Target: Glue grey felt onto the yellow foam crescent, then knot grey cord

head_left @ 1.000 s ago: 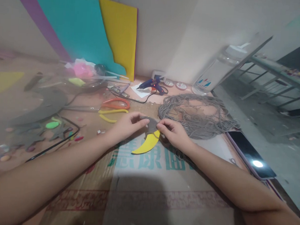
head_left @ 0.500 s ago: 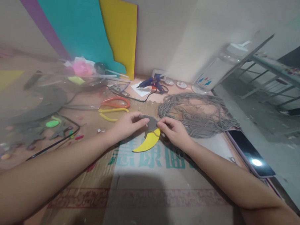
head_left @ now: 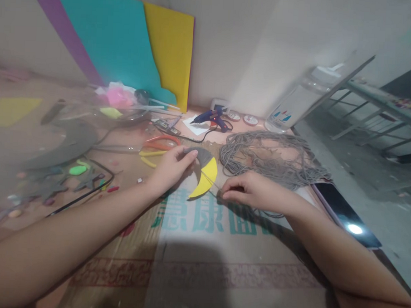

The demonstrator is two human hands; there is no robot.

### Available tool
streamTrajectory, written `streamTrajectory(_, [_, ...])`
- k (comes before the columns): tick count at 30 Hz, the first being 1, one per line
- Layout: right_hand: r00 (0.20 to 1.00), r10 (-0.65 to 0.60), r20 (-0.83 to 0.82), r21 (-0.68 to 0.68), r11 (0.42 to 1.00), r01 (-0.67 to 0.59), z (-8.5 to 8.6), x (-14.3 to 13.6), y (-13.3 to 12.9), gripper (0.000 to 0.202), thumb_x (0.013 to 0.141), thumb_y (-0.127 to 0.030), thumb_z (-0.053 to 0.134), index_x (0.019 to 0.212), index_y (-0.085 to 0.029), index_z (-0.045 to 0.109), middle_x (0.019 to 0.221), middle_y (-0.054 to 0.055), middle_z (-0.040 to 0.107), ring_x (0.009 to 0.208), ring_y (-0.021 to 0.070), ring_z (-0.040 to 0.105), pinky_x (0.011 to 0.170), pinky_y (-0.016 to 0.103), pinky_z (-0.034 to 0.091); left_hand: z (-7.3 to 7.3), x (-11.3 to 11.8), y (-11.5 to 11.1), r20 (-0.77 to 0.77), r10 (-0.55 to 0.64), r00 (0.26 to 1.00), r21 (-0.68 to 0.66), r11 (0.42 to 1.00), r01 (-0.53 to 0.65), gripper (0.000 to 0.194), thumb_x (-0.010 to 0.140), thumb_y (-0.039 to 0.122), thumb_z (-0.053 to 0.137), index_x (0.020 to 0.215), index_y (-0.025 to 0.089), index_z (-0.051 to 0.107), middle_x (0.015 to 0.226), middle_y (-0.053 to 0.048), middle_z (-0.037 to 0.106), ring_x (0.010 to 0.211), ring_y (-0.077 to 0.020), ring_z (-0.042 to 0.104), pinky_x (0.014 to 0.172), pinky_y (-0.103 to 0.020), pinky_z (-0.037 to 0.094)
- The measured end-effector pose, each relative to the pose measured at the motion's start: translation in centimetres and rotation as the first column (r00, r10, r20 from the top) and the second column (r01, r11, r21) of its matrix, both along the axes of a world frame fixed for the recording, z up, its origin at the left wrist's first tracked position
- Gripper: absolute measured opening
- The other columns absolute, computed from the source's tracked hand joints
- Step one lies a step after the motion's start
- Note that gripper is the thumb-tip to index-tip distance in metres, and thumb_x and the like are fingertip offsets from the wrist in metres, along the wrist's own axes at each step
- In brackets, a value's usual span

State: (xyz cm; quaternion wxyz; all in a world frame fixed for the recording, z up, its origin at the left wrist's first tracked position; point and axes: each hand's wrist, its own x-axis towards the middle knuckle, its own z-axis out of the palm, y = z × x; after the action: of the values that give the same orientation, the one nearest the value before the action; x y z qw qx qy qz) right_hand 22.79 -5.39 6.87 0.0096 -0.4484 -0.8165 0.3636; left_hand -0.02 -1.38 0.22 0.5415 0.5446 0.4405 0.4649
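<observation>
Pinched in my left hand [head_left: 173, 167] is the upper end of a yellow crescent moon cutout [head_left: 205, 180]. Grey yarn covers its top part, while the lower tip is bare yellow. My right hand [head_left: 248, 190] is closed on a strand of grey yarn [head_left: 215, 181], which runs taut across the yellow face. The large coil of grey yarn [head_left: 233, 148] lies just behind my right hand. Orange-handled scissors [head_left: 161, 142] and a yellow-handled pair [head_left: 147, 158] sit behind my left hand, partly covered by it.
A blue glue gun [head_left: 209, 117] rests on white paper at the back, its cord trailing left. A clear bottle [head_left: 292, 101] stands at back right, a phone [head_left: 342, 212] by the right edge. Small star shapes and beads [head_left: 78, 170] lie left. Coloured boards [head_left: 169, 52] lean on the wall.
My right hand has moved away from the moon to the right and slightly down, drawing the yarn strand out. More of the wrapped top and yellow face now shows.
</observation>
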Motion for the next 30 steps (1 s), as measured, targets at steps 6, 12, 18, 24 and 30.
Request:
streamTrajectory(6, [0.986, 0.053, 0.155, 0.127, 0.989, -0.073, 2.0, 1.1, -0.2, 0.023, 0.092, -0.038, 0.058, 0.098, -0.024, 0.076, 0.094, 0.002, 0.075, 0.080, 0.0158, 0.066, 0.070, 0.025, 0.043, -0.8, 0.2, 0.4, 0.142, -0.048, 0.989, -0.055, 0.997, 0.056, 0.034, 0.077, 0.045, 0.069, 0.078, 0.017, 0.050, 0.061, 0.004, 0.055, 0.050, -0.0089, 0.050, 0.048, -0.021, 0.040])
streamTrajectory(12, [0.985, -0.134, 0.106, 0.308, 0.946, 0.096, 2.6, 1.6, 0.8, 0.029, 0.094, -0.041, 0.053, 0.093, -0.020, 0.072, 0.085, 0.003, 0.072, 0.073, 0.0151, 0.062, 0.066, 0.026, 0.042, -1.6, 0.1, 0.6, 0.069, -0.115, 0.991, 0.027, 0.993, 0.114, 0.031, 0.083, 0.046, 0.064, 0.078, 0.018, 0.051, 0.056, 0.005, 0.052, 0.049, -0.0093, 0.048, 0.050, -0.022, 0.039])
streamTrajectory(18, [0.948, -0.308, 0.083, 0.428, 0.870, 0.245, 2.0, 2.1, 5.3, 0.022, 0.092, -0.036, 0.056, 0.098, -0.018, 0.069, 0.094, 0.006, 0.073, 0.080, 0.0181, 0.066, 0.071, 0.028, 0.047, -1.5, 0.1, 0.7, -0.057, -0.082, 0.995, 0.049, 0.995, 0.085, 0.032, 0.081, 0.048, 0.062, 0.079, 0.017, 0.055, 0.061, 0.004, 0.055, 0.053, -0.0110, 0.050, 0.052, -0.023, 0.038])
streamTrajectory(24, [0.896, -0.439, -0.064, 0.431, 0.798, 0.421, -0.6, 1.4, 13.0, 0.045, 0.086, -0.029, 0.067, 0.128, -0.011, 0.060, 0.119, 0.016, 0.069, 0.102, 0.0243, 0.067, 0.092, 0.036, 0.049, -2.0, 0.1, 0.8, -0.099, -0.084, 0.992, 0.084, 0.992, 0.093, 0.030, 0.084, 0.047, 0.060, 0.080, 0.018, 0.054, 0.060, 0.005, 0.054, 0.054, -0.0118, 0.047, 0.053, -0.023, 0.037])
streamTrajectory(30, [0.900, -0.424, -0.104, 0.415, 0.803, 0.427, -3.0, -0.9, 17.5, 0.049, 0.085, -0.032, 0.069, 0.128, -0.010, 0.058, 0.121, 0.016, 0.068, 0.104, 0.0230, 0.066, 0.092, 0.034, 0.049, -1.0, 0.0, 0.5, -0.193, -0.048, 0.980, 0.098, 0.993, 0.068, 0.028, 0.085, 0.044, 0.058, 0.077, 0.018, 0.056, 0.063, 0.004, 0.053, 0.059, -0.0132, 0.048, 0.056, -0.024, 0.036])
